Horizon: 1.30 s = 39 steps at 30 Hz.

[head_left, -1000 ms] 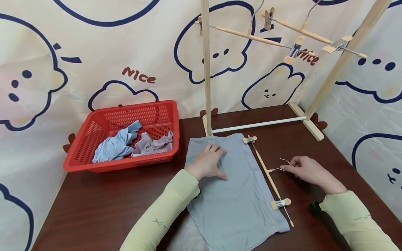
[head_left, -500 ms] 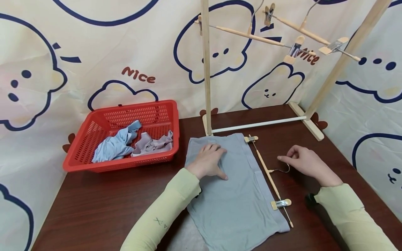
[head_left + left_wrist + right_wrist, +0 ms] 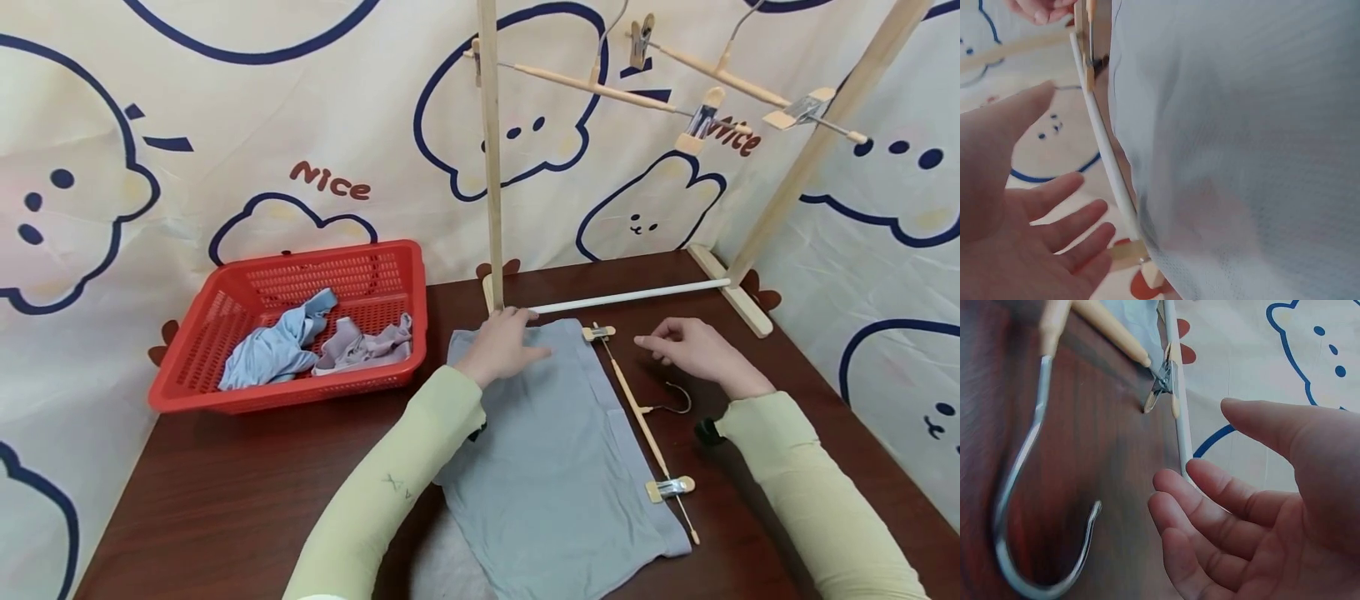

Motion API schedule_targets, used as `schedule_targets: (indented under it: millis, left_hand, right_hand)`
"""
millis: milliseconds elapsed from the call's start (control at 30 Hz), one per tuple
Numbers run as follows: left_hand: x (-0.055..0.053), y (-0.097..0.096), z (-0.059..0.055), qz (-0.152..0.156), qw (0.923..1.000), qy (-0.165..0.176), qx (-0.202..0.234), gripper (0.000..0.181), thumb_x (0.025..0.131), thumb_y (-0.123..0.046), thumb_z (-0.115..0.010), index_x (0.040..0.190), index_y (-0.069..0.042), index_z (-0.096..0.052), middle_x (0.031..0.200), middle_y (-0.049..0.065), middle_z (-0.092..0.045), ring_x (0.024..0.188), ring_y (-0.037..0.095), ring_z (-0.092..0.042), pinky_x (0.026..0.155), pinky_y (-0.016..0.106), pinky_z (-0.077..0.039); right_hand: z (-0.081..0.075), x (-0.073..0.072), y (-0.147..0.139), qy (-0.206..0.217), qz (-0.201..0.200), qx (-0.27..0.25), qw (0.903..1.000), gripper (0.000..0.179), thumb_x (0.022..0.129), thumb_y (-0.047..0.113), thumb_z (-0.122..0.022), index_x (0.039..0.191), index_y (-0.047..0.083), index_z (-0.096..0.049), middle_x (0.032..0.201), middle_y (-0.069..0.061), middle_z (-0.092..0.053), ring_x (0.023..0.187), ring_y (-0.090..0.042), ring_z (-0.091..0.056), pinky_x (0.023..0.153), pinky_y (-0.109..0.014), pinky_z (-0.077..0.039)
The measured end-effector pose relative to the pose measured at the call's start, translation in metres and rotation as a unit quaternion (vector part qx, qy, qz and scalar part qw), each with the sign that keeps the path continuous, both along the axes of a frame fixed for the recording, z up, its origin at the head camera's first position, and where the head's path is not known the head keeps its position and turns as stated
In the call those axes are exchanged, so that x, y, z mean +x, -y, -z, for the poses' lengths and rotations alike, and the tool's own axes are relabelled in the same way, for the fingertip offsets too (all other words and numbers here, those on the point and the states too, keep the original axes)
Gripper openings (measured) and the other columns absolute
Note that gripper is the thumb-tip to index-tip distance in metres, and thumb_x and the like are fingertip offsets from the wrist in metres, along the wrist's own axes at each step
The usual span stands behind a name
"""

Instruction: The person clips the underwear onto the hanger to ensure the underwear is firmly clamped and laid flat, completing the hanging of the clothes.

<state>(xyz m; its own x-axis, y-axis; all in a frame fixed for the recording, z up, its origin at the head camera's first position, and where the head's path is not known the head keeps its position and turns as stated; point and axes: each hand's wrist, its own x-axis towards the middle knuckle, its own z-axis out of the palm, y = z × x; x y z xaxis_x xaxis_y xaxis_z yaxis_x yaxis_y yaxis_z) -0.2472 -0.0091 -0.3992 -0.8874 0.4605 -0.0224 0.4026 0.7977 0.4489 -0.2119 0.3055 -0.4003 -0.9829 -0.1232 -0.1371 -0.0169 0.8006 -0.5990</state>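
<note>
A grey-blue garment [image 3: 555,450] lies flat on the table, its waistband along the right side. Two clips, an upper one [image 3: 598,333] and a lower one [image 3: 670,488], fasten that band to a wooden clip hanger [image 3: 639,408]. My left hand [image 3: 501,343] is over the garment's far left part; the left wrist view shows its fingers apart, holding nothing. To the right of the upper clip, my right hand [image 3: 693,350] hovers with nothing in its loosely bent fingers. Below it lies the hanger's metal hook [image 3: 1007,531], free of the hand.
A red basket [image 3: 285,392] on the left holds a light blue cloth [image 3: 273,346] and a mauve cloth [image 3: 367,343]. Behind the garment stands a wooden rack with a left post [image 3: 492,167] and a white bottom bar [image 3: 630,297]. Two clip hangers [image 3: 600,87] hang overhead.
My right hand has let go of the hanger's hook and moved up and left. My left hand has slid away toward the garment's far edge. The hook now lies down on the table.
</note>
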Motion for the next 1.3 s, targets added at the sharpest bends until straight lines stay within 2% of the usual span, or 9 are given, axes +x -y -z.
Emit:
schedule_targets:
  millis: [100,267,433,633,800,1000,1167,1300]
  left_hand:
    - [-0.01,-0.004,-0.002,-0.014,0.9992,0.016,0.034,0.064,0.095,-0.047,-0.07,0.144,-0.009,-0.055,0.14,0.01,-0.055,0.127,0.027,-0.05,0.102,0.038,-0.045]
    - [-0.017,-0.013,0.0,-0.022,0.9976,0.022,0.061,0.057,0.098,-0.041,-0.068,0.142,-0.008,-0.056,0.139,0.009,-0.057,0.122,0.021,-0.056,0.098,0.035,-0.047]
    - [-0.021,-0.026,0.014,-0.019,0.9969,0.01,0.075,0.048,0.1,-0.033,-0.067,0.139,-0.006,-0.059,0.133,0.009,-0.062,0.118,0.02,-0.059,0.097,0.033,-0.047]
    - [-0.025,-0.035,0.029,-0.023,0.9971,0.001,0.072,0.05,0.1,-0.03,-0.067,0.142,-0.005,-0.057,0.138,0.01,-0.059,0.127,0.023,-0.055,0.104,0.033,-0.043]
    - [-0.027,-0.038,0.035,-0.036,0.9972,0.002,0.065,0.052,0.099,-0.029,-0.069,0.144,-0.005,-0.056,0.139,0.012,-0.059,0.13,0.026,-0.053,0.106,0.034,-0.042]
    - [-0.027,-0.044,0.04,-0.054,0.9972,0.006,0.052,0.05,0.099,-0.029,-0.069,0.142,-0.004,-0.059,0.135,0.015,-0.059,0.127,0.029,-0.053,0.104,0.036,-0.043]
    - [-0.026,-0.05,0.045,-0.078,0.9963,0.001,0.036,0.046,0.097,-0.034,-0.072,0.135,-0.008,-0.065,0.13,0.011,-0.061,0.126,0.029,-0.051,0.105,0.037,-0.041]
    - [-0.024,-0.053,0.045,-0.092,0.9946,-0.002,0.049,0.04,0.094,-0.031,-0.075,0.126,-0.009,-0.067,0.123,0.008,-0.063,0.121,0.029,-0.053,0.1,0.036,-0.043]
  right_hand:
    - [0.002,-0.01,0.004,0.011,-0.001,-0.012,0.9999,0.054,0.098,0.05,-0.064,0.107,-0.002,-0.068,0.089,-0.01,-0.07,0.082,-0.025,-0.064,0.072,-0.037,-0.051]
    - [0.001,-0.025,0.013,0.031,-0.004,-0.018,0.9994,0.053,0.098,0.05,-0.064,0.108,-0.003,-0.069,0.091,-0.011,-0.07,0.084,-0.026,-0.064,0.075,-0.037,-0.052]
    - [0.001,-0.037,0.019,0.05,-0.003,-0.025,0.9984,0.053,0.099,0.049,-0.063,0.11,-0.002,-0.068,0.093,-0.012,-0.07,0.085,-0.026,-0.064,0.076,-0.037,-0.052]
    - [0.008,-0.049,0.025,0.078,0.002,-0.031,0.9965,0.054,0.097,0.049,-0.067,0.113,-0.003,-0.066,0.094,-0.011,-0.07,0.084,-0.024,-0.064,0.074,-0.035,-0.053]
    - [0.012,-0.054,0.027,0.086,0.009,-0.03,0.9958,0.052,0.096,0.047,-0.069,0.109,-0.003,-0.068,0.093,-0.011,-0.069,0.084,-0.023,-0.064,0.072,-0.034,-0.053]
    - [0.017,-0.057,0.028,0.083,0.008,-0.021,0.9963,0.049,0.096,0.05,-0.067,0.1,0.001,-0.073,0.089,-0.007,-0.069,0.084,-0.024,-0.062,0.07,-0.035,-0.05]
    - [0.019,-0.058,0.03,0.076,0.003,-0.011,0.997,0.043,0.097,0.046,-0.066,0.093,0.004,-0.075,0.089,-0.007,-0.069,0.084,-0.024,-0.061,0.073,-0.036,-0.047]
    - [0.019,-0.057,0.03,0.072,0.0,-0.016,0.9973,0.039,0.1,0.041,-0.064,0.089,0.005,-0.073,0.086,-0.008,-0.065,0.08,-0.024,-0.057,0.07,-0.036,-0.045]
